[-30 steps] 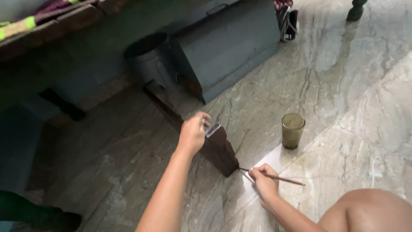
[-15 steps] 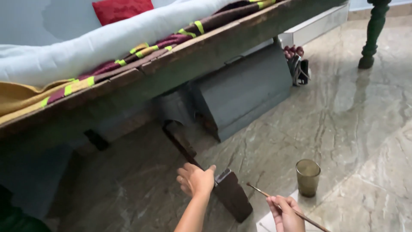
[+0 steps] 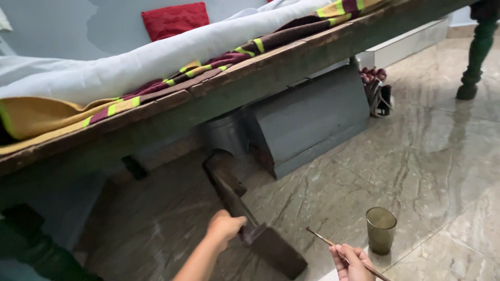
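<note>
Left hand [image 3: 225, 227] closed over the top edge of a long dark wooden block [image 3: 250, 229] that lies on the marble floor [image 3: 416, 156] and runs back under the bed frame [image 3: 250, 88]. Right hand [image 3: 351, 263] well apart from it, low in the frame, fingers pinched on a thin paintbrush [image 3: 333, 245] — bristle tip raised and pointing toward the block's near end, not touching it. An olive-green glass [image 3: 380, 229] stands upright on the floor just beside the right hand; what it contains can't be made out. Behind: a grey metal trunk [image 3: 312, 119] and a dark bucket [image 3: 224, 132] under the bed, a striped blanket [image 3: 219, 62] and a red cushion [image 3: 174, 20] above. To work the near end cleanly, I'd judge the block wants firm steadying with the left hand while the brush comes in low at a shallow angle — short strokes, elbow clear of the glass.
</note>
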